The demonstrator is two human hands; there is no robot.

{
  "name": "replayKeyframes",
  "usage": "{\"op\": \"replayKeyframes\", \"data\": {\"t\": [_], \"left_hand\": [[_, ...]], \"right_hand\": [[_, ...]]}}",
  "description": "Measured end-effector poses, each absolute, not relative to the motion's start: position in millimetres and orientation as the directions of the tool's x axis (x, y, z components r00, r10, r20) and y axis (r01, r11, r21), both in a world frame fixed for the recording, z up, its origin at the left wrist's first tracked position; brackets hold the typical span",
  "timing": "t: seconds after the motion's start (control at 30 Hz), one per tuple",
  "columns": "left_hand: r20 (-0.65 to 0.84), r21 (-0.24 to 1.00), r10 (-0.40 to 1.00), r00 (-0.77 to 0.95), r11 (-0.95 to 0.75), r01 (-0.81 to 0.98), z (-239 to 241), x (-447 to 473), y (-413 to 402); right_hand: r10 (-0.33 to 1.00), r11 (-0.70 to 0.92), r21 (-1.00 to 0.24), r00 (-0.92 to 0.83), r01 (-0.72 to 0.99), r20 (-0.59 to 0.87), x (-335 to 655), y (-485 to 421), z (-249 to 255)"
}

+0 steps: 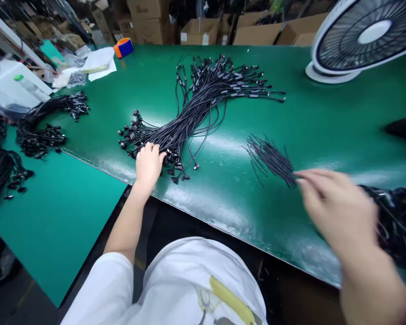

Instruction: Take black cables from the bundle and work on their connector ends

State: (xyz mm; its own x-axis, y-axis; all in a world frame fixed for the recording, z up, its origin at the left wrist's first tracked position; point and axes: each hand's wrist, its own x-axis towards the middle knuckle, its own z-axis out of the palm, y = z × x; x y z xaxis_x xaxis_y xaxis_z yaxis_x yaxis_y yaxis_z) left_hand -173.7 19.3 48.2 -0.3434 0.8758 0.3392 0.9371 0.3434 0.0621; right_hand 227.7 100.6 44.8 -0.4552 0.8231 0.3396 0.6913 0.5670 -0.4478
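Note:
A large bundle of black cables [189,113] lies across the green table, with small black connectors at its near left end and grey-banded tips at its far end. My left hand [149,163] is closed over the cables at the near connector end, its fingertips partly hidden. To the right lies a small bunch of thin black ties [272,158]. My right hand [334,207], blurred by motion, has its thumb and fingers pinched at the near end of this bunch. Whether it holds one tie or several, I cannot tell.
More black cable bundles [42,124] lie at the left. A dark pile of cables [401,221] is at the right edge. A white fan [333,72] stands at the back right. An orange-and-blue tape roll [123,47], papers [99,63] and cardboard boxes [199,32] are behind.

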Motion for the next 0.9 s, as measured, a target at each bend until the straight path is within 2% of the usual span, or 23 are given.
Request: {"op": "replayKeyframes", "data": {"t": [0.07, 0.13, 0.23, 0.37, 0.47, 0.57, 0.63, 0.7, 0.77, 0.8, 0.83, 0.9], "left_hand": [[0.266, 0.041, 0.904, -0.336, 0.337, 0.94, 50, -183, 13], [0.272, 0.038, 0.914, -0.301, 0.302, 0.952, 51, -187, 3], [0.328, 0.042, 0.91, -0.252, 0.253, 0.967, 54, -182, -13], [0.425, 0.1, 0.878, -0.222, 0.198, 0.975, 52, -156, -25], [0.41, 0.271, 0.901, -0.14, 0.026, 0.962, 43, -130, -32], [0.278, 0.523, 0.947, -0.162, -0.007, 0.852, 31, -112, -38], [0.095, 0.74, 0.984, -0.152, 0.032, 0.671, 26, -104, -40], [-0.069, 0.916, 0.993, -0.095, 0.101, 0.387, 24, -99, -40], [-0.131, 0.979, 0.987, -0.098, 0.144, 0.144, 22, -97, -36], [-0.125, 0.985, 0.982, -0.138, 0.14, 0.104, 22, -98, -33], [-0.093, 0.984, 0.978, -0.186, 0.119, 0.132, 22, -100, -30], [0.051, 0.938, 0.967, -0.248, 0.038, 0.344, 25, -110, -21]], "right_hand": [[0.733, 0.679, -0.352, -0.561, 0.645, 0.385, 180, 102, 46], [0.631, 0.775, -0.314, -0.686, 0.548, 0.363, 133, 107, 43], [0.543, 0.838, -0.239, -0.789, 0.49, 0.287, 68, 129, 35], [0.477, 0.878, -0.003, -0.873, 0.479, 0.104, 10, 166, 29], [0.421, 0.904, 0.045, -0.904, 0.425, 0.07, 1, 170, 36], [0.315, 0.94, 0.081, -0.934, 0.332, 0.169, 19, 153, 47], [0.25, 0.95, 0.114, -0.928, 0.29, 0.276, 37, 143, 54], [0.198, 0.953, 0.152, -0.918, 0.263, 0.344, 53, 137, 59], [0.124, 0.962, 0.181, -0.922, 0.202, 0.368, 64, 132, 60], [0.076, 0.97, 0.187, -0.927, 0.154, 0.368, 67, 129, 59], [0.031, 0.977, 0.184, -0.932, 0.104, 0.361, 68, 126, 58], [-0.013, 0.986, 0.16, -0.94, 0.044, 0.341, 68, 118, 53]]}}
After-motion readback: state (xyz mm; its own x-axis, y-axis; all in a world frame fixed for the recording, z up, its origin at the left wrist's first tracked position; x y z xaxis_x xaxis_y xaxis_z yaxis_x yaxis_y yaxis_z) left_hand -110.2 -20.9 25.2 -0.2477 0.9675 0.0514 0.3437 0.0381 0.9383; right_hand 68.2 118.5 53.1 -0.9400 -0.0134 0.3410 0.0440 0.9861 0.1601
